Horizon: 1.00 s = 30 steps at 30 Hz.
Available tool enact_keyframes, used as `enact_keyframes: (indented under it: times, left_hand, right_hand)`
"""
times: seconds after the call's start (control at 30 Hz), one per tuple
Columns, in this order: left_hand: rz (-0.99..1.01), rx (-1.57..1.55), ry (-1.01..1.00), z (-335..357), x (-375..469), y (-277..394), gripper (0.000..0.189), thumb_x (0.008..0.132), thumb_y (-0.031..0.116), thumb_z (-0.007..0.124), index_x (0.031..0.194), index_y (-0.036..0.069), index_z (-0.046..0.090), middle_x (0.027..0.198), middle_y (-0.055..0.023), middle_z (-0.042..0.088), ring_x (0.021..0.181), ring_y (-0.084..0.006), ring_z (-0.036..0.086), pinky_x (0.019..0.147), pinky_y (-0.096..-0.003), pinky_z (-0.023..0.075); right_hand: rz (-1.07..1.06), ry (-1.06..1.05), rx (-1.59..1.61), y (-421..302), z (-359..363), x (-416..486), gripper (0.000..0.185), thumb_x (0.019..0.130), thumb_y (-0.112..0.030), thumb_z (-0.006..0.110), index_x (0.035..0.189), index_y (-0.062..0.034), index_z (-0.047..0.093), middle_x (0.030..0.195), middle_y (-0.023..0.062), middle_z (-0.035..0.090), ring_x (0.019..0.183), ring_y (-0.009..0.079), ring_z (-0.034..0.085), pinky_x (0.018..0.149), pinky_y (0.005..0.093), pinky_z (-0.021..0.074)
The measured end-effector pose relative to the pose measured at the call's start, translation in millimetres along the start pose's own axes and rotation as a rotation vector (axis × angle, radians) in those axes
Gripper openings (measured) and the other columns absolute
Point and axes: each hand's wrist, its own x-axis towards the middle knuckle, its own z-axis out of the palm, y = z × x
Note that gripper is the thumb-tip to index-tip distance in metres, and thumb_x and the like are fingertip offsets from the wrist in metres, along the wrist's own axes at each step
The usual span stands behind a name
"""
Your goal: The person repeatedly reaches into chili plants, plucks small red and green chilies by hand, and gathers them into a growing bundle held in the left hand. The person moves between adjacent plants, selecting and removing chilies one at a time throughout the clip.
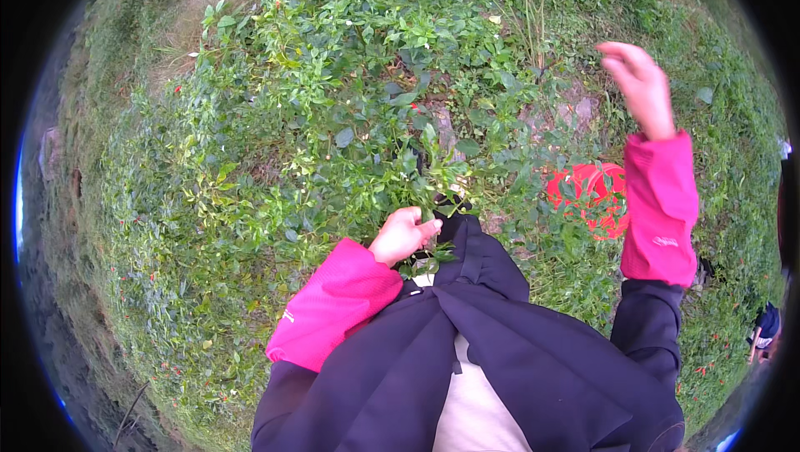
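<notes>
Low in the middle of the head view, my left hand [407,234] pinches a leafy stem of a chili pepper plant [431,202] just before my dark jacket. Raised at the upper right, my right hand [642,86] is slightly blurred, its fingers bent; whether anything is between them cannot be told. Below that hand, beside my pink sleeve, a red plastic container [587,189] stands among the plants, partly covered by leaves and the sleeve. A red chili pepper [414,106] shows among the leaves ahead of me.
Dense pepper plants [250,202] surround me, with several red peppers at the lower left and lower right. Thin bare stalks [534,14] rise at the top. Flat stone or bare soil [578,108] shows near the container. Dry grass [206,8] lies at the upper left.
</notes>
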Motion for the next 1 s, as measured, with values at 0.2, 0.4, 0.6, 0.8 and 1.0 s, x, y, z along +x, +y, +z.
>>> enact_keyframes:
  times: [0.2,0.4,0.6,0.8,1.0]
  left_hand:
    - [0.157,0.686,-0.045,-5,-21,21,0.041,0.078,0.038,0.06,0.071,-0.002,0.056,0.066,-0.0202,0.057,0.07,-0.0394,0.057,0.065,-0.0453,0.0453]
    - [0.401,1.09,0.305,-58,-30,98,0.025,0.076,0.028,0.062,0.081,0.003,0.059,0.075,-0.0124,0.059,0.074,-0.0304,0.059,0.064,-0.0404,0.0469]
    - [0.188,1.442,0.437,-107,110,90,0.072,0.069,0.057,0.058,0.123,0.011,0.044,0.133,-0.0174,0.033,0.126,-0.0349,0.025,0.1,-0.0521,0.0237]
    - [-0.44,1.295,0.265,-119,110,-11,0.093,0.063,0.054,0.068,0.138,0.025,0.021,0.145,-0.0117,0.012,0.131,-0.0374,0.018,0.095,-0.0635,0.024]
    - [-0.389,1.212,0.317,-109,112,-31,0.086,0.069,0.034,0.069,0.138,0.033,0.018,0.144,-0.0063,0.018,0.129,-0.0383,0.021,0.094,-0.0621,0.0283]
  right_hand:
    - [-0.195,-0.742,0.093,-86,285,-8,0.064,0.079,-0.008,0.055,0.136,-0.0085,0.025,0.132,0.0219,0.034,0.107,0.0343,0.049,0.092,0.0379,0.0412]
    - [0.047,-0.547,1.522,-141,441,-126,0.055,0.078,-0.012,0.057,0.129,-0.0052,0.037,0.129,0.0126,0.042,0.108,0.0259,0.048,0.091,0.0352,0.0386]
    - [-0.287,-0.505,0.82,-158,418,-126,0.056,0.07,-0.009,0.056,0.124,-0.0086,0.044,0.134,0.0132,0.033,0.117,0.0303,0.04,0.095,0.0397,0.0373]
    - [-0.117,-0.924,0.314,-174,322,-91,0.04,0.07,-0.009,0.053,0.11,-0.0064,0.054,0.114,0.0126,0.053,0.098,0.0303,0.055,0.071,0.0403,0.0515]
    - [0.222,-0.716,0.113,-74,318,-19,0.038,0.073,-0.011,0.051,0.111,-0.0085,0.051,0.107,0.0104,0.055,0.078,0.0279,0.06,0.068,0.0359,0.0507]
